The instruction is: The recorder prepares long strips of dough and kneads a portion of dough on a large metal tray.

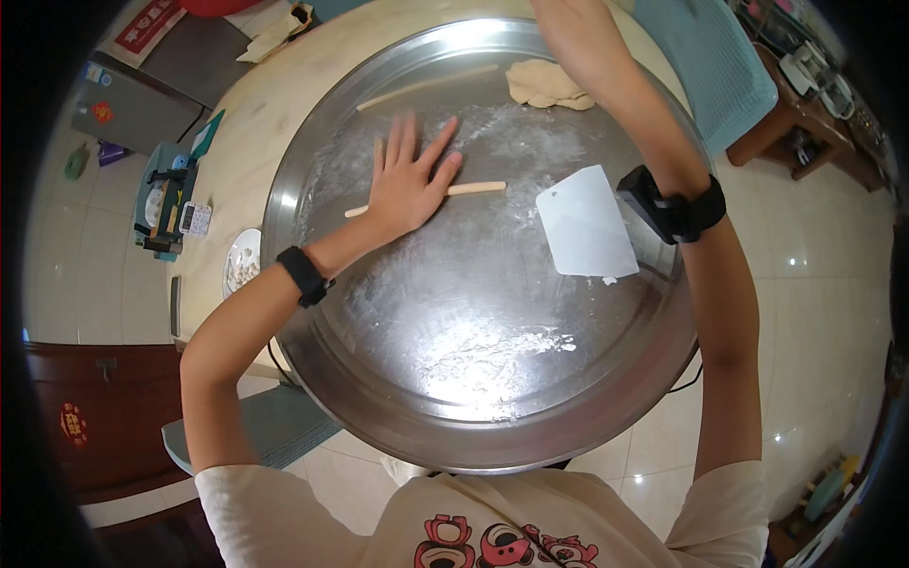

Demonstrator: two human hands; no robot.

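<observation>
My left hand (408,181) is spread flat over a thin pale roll (477,188) that looks like dough, its two ends showing on either side of the palm. The fingertips are slightly blurred. Beneath lies a large round metal tray (454,277) dusted with white flour. Farther back on it rests a second, thinner strip (427,88). A folded lump of dough (543,84) sits near the far rim, partly behind my right forearm. My right hand is out of view past the top edge. A white plastic dough scraper (588,224) lies flat on the tray's right side.
A white plate (243,259) with small pale pieces stands beside the tray on the table (227,149). A bin of small items (167,195) is at the table's left edge. A blue-covered chair (710,78) stands at the far right, and a stool (248,426) at lower left.
</observation>
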